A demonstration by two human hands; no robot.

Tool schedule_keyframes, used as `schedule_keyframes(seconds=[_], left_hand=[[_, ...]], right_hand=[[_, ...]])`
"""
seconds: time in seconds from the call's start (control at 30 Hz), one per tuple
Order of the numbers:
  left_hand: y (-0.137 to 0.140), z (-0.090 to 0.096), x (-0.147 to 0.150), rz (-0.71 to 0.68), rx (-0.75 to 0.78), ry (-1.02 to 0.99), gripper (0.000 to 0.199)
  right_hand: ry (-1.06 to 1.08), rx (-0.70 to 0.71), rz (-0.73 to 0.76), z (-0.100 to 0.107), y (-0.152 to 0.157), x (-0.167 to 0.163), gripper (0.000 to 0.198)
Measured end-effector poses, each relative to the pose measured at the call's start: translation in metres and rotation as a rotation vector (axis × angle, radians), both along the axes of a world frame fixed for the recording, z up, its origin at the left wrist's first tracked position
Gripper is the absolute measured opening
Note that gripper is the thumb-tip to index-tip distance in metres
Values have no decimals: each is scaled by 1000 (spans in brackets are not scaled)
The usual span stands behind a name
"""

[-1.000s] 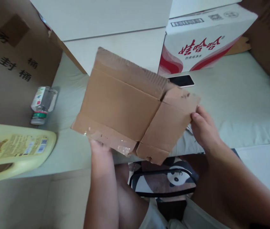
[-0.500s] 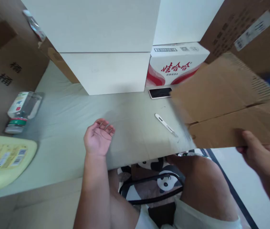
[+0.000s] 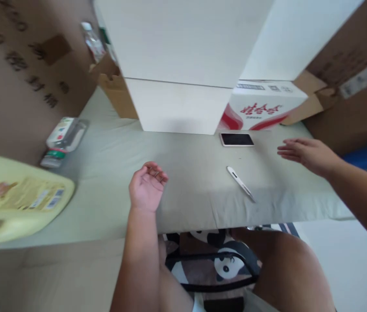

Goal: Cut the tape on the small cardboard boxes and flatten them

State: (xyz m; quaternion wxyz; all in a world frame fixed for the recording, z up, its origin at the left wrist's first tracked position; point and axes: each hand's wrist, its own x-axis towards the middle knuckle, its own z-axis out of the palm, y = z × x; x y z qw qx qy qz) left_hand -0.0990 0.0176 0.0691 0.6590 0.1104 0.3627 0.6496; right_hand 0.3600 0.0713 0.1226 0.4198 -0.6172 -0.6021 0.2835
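Head view: left hand (image 3: 147, 185) cupped, right hand (image 3: 310, 154) outstretched, both empty; one phone (image 3: 237, 139), one cutter (image 3: 239, 181).

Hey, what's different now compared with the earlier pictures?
The flattened cardboard was swung to the right; the left hand came off it first, then the right hand let go. Both are now open and empty. Where the cardboard ended up, I can't tell for sure. The phone, plastic bottle and yellow jug appear unmoved.

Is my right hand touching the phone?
Apart. The head view shows pale green cloth between the right hand and the smartphone.
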Motion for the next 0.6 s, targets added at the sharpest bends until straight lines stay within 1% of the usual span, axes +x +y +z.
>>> schedule_keyframes(seconds=[0.1,0.17,0.2,0.23,0.3,0.37,0.4,0.43,0.47,0.53,0.6], left_hand=[[-7,0,-13,10,62,-24,14],[-12,-2,-22,43,83,-33,14],[-15,-2,-27,67,85,-34,15],[-17,-3,-32,91,83,-36,15],[-21,-3,-42,132,76,-44,15],[-24,-2,-52,154,72,-58,13],[-25,-2,-57,160,74,-63,13],[-26,-1,-61,166,79,-64,12],[-26,-1,-66,172,88,-62,13],[-28,0,-73,183,105,-54,13],[-30,-1,-79,192,108,-43,13]], right_hand=[[25,-115,106,-18,15,-87,38],[-7,-135,229,-20,27,-158,33],[-58,-125,330,-19,34,-196,30],[-125,-80,433,-15,41,-235,26],[-283,87,607,-6,56,-312,18],[-396,271,711,2,77,-382,21],[-436,353,724,6,89,-413,22],[-468,413,705,9,103,-439,23],[-480,428,695,11,118,-462,24],[-520,398,638,13,145,-495,18],[-577,348,596,14,163,-511,7]])
